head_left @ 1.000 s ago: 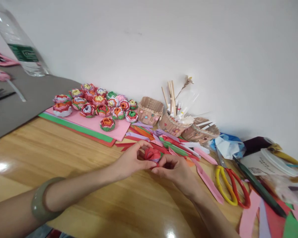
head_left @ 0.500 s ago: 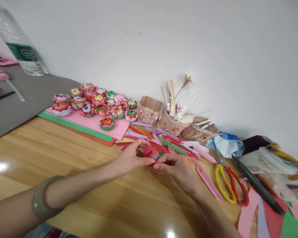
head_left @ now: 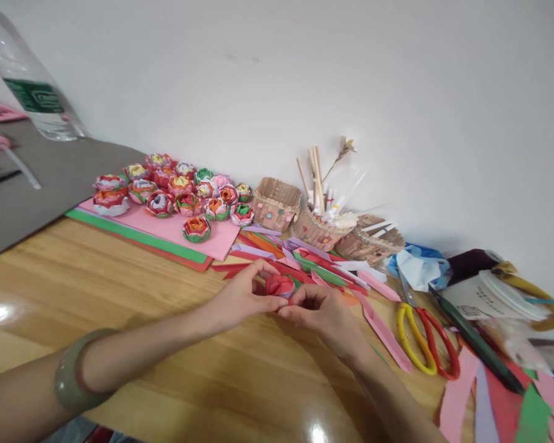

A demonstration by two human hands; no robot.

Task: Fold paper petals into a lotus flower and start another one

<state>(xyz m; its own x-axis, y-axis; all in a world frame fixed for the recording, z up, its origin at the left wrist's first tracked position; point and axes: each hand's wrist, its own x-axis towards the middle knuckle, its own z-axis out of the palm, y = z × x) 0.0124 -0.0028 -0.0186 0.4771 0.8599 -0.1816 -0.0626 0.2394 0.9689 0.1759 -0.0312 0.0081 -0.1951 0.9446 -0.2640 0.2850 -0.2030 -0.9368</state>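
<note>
Between my hands, above the wooden table, is a small red and purple paper flower [head_left: 279,285]. My left hand [head_left: 248,292] grips it from the left, thumb in front and fingers behind. My right hand [head_left: 325,314] pinches its lower right edge with thumb and index finger. The fingertips hide part of the flower's underside. Just behind it lie folded paper strips [head_left: 314,264] in red, green, purple, pink and white. Farther left, several finished paper flowers [head_left: 196,229] sit on a pink paper sheet [head_left: 221,243].
Scissors [head_left: 427,344] with yellow and red handles lie right of my right hand, beside a dark green pen-like tool [head_left: 480,344] and cut paper pieces [head_left: 461,394]. Decorated baskets [head_left: 277,206] line the wall. A plastic bottle [head_left: 37,92] stands on a grey mat [head_left: 74,166]; a white tub [head_left: 493,301] is right.
Both hands stay on the paper flower, with my right fingertips shifted slightly along its lower edge. The whole view has moved a little.
</note>
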